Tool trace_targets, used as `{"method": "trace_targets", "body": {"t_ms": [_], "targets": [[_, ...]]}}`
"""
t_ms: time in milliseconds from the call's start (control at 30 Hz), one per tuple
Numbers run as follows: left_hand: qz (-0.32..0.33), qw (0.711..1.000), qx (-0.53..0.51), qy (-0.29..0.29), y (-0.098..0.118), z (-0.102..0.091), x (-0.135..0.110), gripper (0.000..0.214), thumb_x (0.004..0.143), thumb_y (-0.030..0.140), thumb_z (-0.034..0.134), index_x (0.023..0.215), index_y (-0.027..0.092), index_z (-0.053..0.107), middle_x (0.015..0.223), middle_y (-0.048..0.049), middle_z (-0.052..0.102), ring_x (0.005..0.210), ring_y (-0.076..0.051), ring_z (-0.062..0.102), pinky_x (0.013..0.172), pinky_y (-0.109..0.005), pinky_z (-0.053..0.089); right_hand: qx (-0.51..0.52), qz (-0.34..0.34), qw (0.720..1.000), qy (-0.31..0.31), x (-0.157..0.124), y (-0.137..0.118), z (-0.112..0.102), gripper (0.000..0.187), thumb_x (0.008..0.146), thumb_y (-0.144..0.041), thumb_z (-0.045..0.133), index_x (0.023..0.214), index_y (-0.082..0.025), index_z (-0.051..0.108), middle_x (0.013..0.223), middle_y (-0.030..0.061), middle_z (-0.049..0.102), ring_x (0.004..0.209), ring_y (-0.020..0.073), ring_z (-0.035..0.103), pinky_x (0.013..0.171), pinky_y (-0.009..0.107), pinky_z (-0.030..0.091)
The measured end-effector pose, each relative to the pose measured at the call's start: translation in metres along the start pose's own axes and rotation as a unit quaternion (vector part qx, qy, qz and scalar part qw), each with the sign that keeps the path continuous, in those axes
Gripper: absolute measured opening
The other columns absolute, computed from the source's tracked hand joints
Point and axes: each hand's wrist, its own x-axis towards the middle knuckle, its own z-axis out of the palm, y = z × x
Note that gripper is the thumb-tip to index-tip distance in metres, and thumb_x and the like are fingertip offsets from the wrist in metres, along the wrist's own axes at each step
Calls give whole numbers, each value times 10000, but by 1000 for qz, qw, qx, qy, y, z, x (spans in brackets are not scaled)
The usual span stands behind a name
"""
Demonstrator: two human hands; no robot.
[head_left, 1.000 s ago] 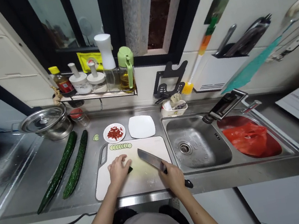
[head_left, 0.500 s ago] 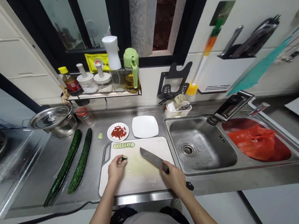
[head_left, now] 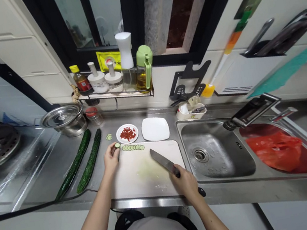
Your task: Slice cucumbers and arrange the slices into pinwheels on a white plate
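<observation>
Between the fingertips of my left hand (head_left: 111,156) is a small cucumber end (head_left: 117,145), its pale cut face showing, over the upper left corner of the white cutting board (head_left: 135,181). My right hand (head_left: 185,180) grips a kitchen knife (head_left: 162,161) by its dark handle, the blade pointing up and left above the board. A row of overlapping cucumber slices (head_left: 133,147) lies along the board's far edge. Two whole cucumbers (head_left: 89,162) rest on the steel counter to the left. A few pale cucumber pieces (head_left: 109,137) sit on the counter beyond my left hand.
Behind the board stand a plate of chopped red pieces (head_left: 127,134) and a white square plate (head_left: 155,129). A sink (head_left: 216,151) opens at the right, with a red plastic bag (head_left: 278,150) in the second basin. A lidded steel pot (head_left: 67,120) stands at the back left.
My left hand has moved away from me and left with the cucumber end, from over the board to its upper left corner. The knife stays in my right hand. The view has shifted slightly.
</observation>
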Motion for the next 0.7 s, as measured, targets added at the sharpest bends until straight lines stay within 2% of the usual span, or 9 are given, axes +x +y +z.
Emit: {"method": "trace_targets", "body": {"t_ms": [67,133,233,333,467,600,700], "targets": [[-41,993,86,64,-6,0,12,379,811,317,546,1167,189,577,1108,-82,650,1031,-194,597,949,-347,457,1,-5,1000,-4,1,-2,-1,349,851,-382,501,1159,-271,622,989,27,710,917,196,643,717,249,393],[-90,974,168,125,-12,3,23,375,831,275,515,1195,194,560,1110,-81,648,1024,-188,595,935,-343,457,1,-5,1000,-8,1,-4,-1,333,847,-381,504,1134,-273,633,990,25,709,920,200,642,721,252,397],[-120,945,256,165,-16,8,36,361,837,268,523,1190,206,568,1111,-83,650,1023,-207,594,926,-371,445,4,0,1000,-11,2,-6,0,344,841,-385,514,1147,-280,632,1010,25,708,930,202,643,737,256,405],[-135,926,311,166,-18,10,45,343,827,323,566,1146,205,605,1084,-99,659,1033,-256,592,903,-406,432,6,5,1000,-10,1,-6,0,381,845,-395,509,1192,-282,617,1005,30,708,927,198,643,743,254,410],[-140,913,356,140,-23,3,55,338,803,382,608,1098,220,635,1083,-108,664,1032,-297,595,898,-438,407,2,17,1000,-16,0,-4,-4,411,850,-413,497,1220,-268,604,1005,45,705,952,207,638,749,258,414],[-122,914,370,114,-31,-6,59,353,799,346,618,1127,216,604,1086,-100,679,1052,-305,592,937,-469,375,6,26,1000,-16,-3,1,-6,416,855,-409,490,1228,-262,600,1026,47,701,962,212,635,760,265,417],[-106,921,363,94,-35,-9,59,410,788,306,630,1176,198,557,1063,-98,691,1061,-284,595,953,-441,376,6,29,1000,-11,-3,5,-5,428,851,-408,495,1239,-258,598,1033,50,699,963,209,632,769,266,419]]}}
